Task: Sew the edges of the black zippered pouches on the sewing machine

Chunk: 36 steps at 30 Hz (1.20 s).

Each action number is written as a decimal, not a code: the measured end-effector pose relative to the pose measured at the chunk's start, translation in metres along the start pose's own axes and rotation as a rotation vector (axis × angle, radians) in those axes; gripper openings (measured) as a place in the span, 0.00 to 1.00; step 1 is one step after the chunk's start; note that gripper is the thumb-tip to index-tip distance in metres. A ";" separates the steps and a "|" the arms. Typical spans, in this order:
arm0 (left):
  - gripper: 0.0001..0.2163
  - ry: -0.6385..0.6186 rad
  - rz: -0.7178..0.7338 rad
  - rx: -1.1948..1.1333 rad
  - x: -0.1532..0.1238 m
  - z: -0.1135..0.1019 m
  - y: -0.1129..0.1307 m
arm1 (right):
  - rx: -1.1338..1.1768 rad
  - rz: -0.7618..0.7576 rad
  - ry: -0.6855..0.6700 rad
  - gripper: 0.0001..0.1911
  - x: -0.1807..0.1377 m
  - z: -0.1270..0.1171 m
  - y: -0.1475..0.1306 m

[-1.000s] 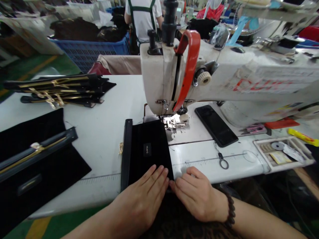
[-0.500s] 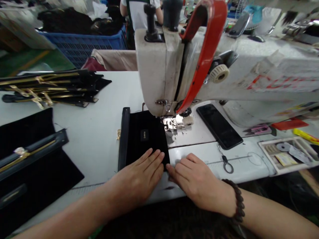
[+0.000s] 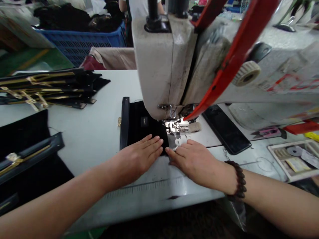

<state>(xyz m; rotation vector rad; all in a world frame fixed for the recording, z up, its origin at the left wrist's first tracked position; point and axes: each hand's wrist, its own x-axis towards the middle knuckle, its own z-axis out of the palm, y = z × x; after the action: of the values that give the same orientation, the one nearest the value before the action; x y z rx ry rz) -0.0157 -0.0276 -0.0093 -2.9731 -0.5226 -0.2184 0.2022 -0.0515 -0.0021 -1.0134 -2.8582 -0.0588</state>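
A black fabric pouch piece [image 3: 136, 132], with a small label [image 3: 144, 121] and a dark stiff strip along its left side, lies on the white sewing machine table [image 3: 89, 129]. Its right edge runs under the lit presser foot [image 3: 175, 126] of the sewing machine [image 3: 159, 66]. My left hand [image 3: 141, 157] rests flat on the near part of the piece, fingers stretched out. At the near right corner, my right hand [image 3: 199, 164] has its fingers curled and pressed together on the edge. Gold hardware [image 3: 119, 121] sticks out beyond the strip.
More black pieces with gold zips [image 3: 45, 88] are stacked at the far left, with another piece [image 3: 32, 152] nearer. A phone [image 3: 228, 131], pink thread snips [image 3: 267, 132] and a parts tray [image 3: 296, 159] lie to the right. A blue crate [image 3: 82, 41] stands behind.
Both hands and the black piece have moved forward, away from me, along the presser foot. My view has shifted, so the machine looks larger.
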 end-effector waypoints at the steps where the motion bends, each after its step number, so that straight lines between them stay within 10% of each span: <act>1: 0.16 0.003 0.000 0.006 0.001 0.000 -0.003 | -0.009 -0.005 -0.012 0.16 0.003 0.000 0.003; 36: 0.13 -0.109 -0.314 -0.202 0.035 0.002 -0.052 | -0.042 0.079 0.106 0.14 0.025 0.012 0.023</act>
<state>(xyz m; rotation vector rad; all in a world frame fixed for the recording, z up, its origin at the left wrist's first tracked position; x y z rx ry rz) -0.0009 0.0333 -0.0013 -3.0932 -1.0407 -0.1431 0.1968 -0.0171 -0.0111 -1.0954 -2.7298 -0.1613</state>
